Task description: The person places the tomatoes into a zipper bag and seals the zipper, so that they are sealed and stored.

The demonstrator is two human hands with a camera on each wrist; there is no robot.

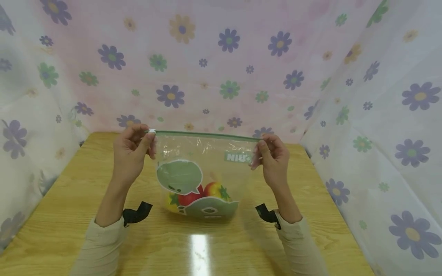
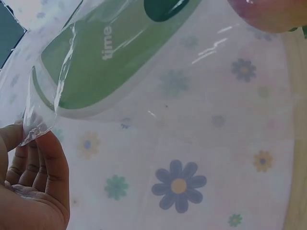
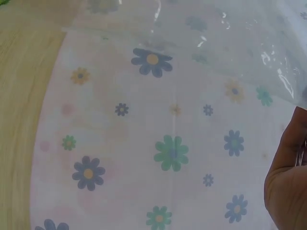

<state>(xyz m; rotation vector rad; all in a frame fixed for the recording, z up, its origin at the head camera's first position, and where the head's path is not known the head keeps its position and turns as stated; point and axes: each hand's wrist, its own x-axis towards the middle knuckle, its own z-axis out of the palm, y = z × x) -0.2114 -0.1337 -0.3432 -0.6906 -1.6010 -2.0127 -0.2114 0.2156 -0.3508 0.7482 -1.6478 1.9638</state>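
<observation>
A clear zip bag [image 1: 214, 168] with green printed shapes hangs upright between two hands in the head view, its green zip strip [image 1: 207, 135] stretched straight along the top. The left hand [image 1: 130, 153] pinches the top left corner beside the white slider [image 1: 152, 131]. At the opposite corner the right hand [image 1: 274, 157] pinches the bag's edge between thumb and fingers. Red and yellow fruit [image 1: 214, 189] with green leafy tops lie in the bottom of the bag, partly hidden by the print. The left wrist view shows clear film [image 2: 36, 129] between thumb and fingers.
Below the bag is a wooden table [image 1: 193, 249] with a bright reflection near its front. Flower-printed curtains [image 1: 207, 76] enclose the back and both sides. Black straps [image 1: 137, 213] are worn at both wrists, over light sleeves.
</observation>
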